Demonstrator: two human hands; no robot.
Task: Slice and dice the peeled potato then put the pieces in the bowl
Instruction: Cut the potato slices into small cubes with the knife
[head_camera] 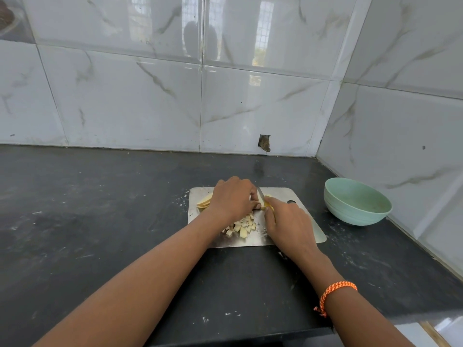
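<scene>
A steel cutting board (304, 192) lies on the dark counter. My left hand (233, 199) curls over potato slices (205, 200) and holds them down at the board's far side. My right hand (288, 226) grips a yellow-handled knife (261, 195), whose blade stands just right of my left fingers. A heap of diced potato (241, 226) lies on the board between my forearms. The pale green bowl (355, 201) stands to the right of the board; I see nothing in it.
The black counter (100, 209) runs left, dusted with pale specks. Marble-tiled walls close in behind and on the right, right behind the bowl. The counter's front edge runs along the bottom of the view.
</scene>
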